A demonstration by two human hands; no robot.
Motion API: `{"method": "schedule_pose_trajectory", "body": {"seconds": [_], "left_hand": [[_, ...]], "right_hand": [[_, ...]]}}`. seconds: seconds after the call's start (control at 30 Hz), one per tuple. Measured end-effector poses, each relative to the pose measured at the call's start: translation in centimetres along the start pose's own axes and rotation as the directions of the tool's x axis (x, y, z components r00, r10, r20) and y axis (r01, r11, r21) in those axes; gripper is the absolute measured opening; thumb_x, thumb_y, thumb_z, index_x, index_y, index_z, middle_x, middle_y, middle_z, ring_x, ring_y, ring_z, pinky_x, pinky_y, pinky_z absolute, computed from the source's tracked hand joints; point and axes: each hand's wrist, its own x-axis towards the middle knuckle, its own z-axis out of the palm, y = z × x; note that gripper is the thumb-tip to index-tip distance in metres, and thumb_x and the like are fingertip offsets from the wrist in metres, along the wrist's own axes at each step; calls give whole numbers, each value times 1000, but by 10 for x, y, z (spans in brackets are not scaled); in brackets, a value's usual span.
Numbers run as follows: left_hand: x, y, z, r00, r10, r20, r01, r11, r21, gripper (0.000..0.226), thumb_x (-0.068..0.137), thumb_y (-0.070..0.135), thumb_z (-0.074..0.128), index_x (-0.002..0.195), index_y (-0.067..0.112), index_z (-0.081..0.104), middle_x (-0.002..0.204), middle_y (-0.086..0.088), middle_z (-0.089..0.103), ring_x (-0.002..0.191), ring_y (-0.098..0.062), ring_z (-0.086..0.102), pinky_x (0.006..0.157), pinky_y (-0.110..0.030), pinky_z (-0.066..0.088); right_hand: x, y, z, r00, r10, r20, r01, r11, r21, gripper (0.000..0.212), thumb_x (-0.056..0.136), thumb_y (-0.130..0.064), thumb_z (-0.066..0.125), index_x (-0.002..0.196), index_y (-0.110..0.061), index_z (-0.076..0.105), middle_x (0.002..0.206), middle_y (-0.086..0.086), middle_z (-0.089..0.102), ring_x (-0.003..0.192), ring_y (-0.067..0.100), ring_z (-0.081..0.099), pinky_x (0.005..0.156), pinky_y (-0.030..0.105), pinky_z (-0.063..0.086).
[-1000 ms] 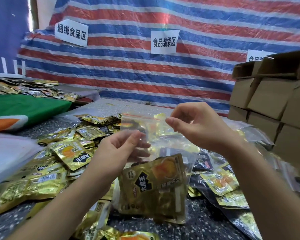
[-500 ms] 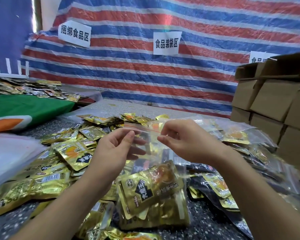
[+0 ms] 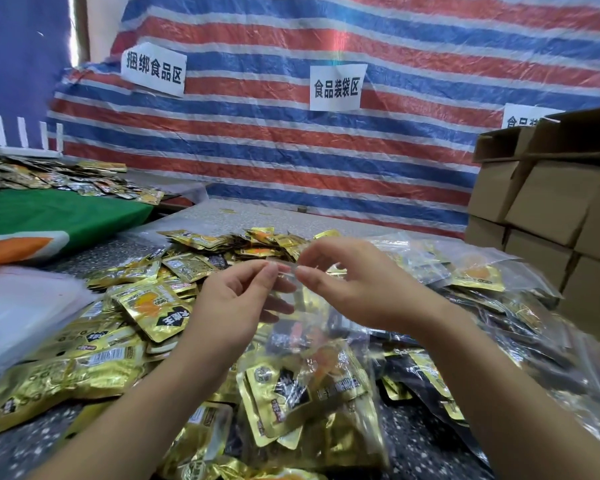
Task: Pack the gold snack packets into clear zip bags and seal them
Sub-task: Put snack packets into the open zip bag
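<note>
My forearms angle up over the speckled table. My left hand and right hand pinch the top strip of a crinkly clear zip bag, fingertips nearly meeting; it hangs stuffed with glossy gold snack packets, loose ones heaped beyond. Cardboard boxes stack right.

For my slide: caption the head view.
Both hands pinch the top of a clear zip bag holding gold snack packets.

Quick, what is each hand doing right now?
Left hand: pinching the top edge of the clear zip bag.
Right hand: pinching the same top edge, close beside the left.
</note>
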Motion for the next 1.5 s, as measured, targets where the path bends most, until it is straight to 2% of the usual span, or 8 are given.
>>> {"method": "schedule_pose_trajectory", "body": {"seconds": [0.13,0.2,0.33,0.6,0.77,1.1,1.33,1.5], "left_hand": [[0,-2,-1,1000,21,-1,-21,999,44,29,102,21,48,92,25,75,85,-3,75,68,-19,72,56,-18,52],[0,-3,-1,998,45,-49,-41,996,75,23,100,20,52,92,23,73,83,-1,75,66,-18,72,55,-19,52],[2,-6,-6,986,59,-154,-41,992,122,14,95,21,62,84,22,71,76,2,74,64,-17,72,53,-19,53],[3,-5,-8,990,63,-126,-46,989,137,18,94,14,62,81,21,72,75,1,74,62,-15,70,52,-17,50],[3,-6,-6,988,92,-124,-66,978,198,16,95,16,61,85,23,71,76,2,74,64,-13,69,54,-18,51],[3,-12,-7,979,160,-123,-121,953,279,16,94,15,62,83,23,70,75,5,73,63,-8,67,55,-14,49],[5,-15,-5,995,57,-76,-37,970,242,18,97,28,56,86,21,67,75,2,70,61,-12,67,56,-31,51],[5,-16,-7,983,166,-74,-142,956,255,24,97,24,56,77,25,70,64,0,65,56,-7,59,51,-19,46]], "right_hand": [[10,-8,13,999,32,21,-31,999,-20,22,96,-40,61,92,-20,67,82,-10,62,77,5,56,63,22,44],[15,-10,15,999,49,5,-49,999,-3,19,95,-35,64,85,-20,66,75,-8,62,69,6,56,57,22,41],[19,-10,16,997,74,3,-74,996,47,16,94,-29,66,80,-22,64,72,-5,63,66,11,57,57,25,42],[18,-10,21,995,92,36,-96,990,106,18,95,-30,64,85,-16,70,74,-1,64,68,14,57,60,30,46],[17,-14,24,993,114,35,-117,985,126,20,94,-31,65,76,-23,63,65,-9,54,58,5,47,53,19,34],[16,-18,27,992,126,-12,-125,990,63,15,93,-27,65,80,-18,68,65,-10,54,59,4,46,52,21,33],[16,-17,28,989,151,1,-150,982,111,16,93,-21,64,76,-23,65,67,-8,58,61,6,51,52,21,37],[18,-17,26,987,162,9,-162,981,106,21,93,-30,66,73,-26,63,68,-10,60,62,4,53,53,20,38]]}}
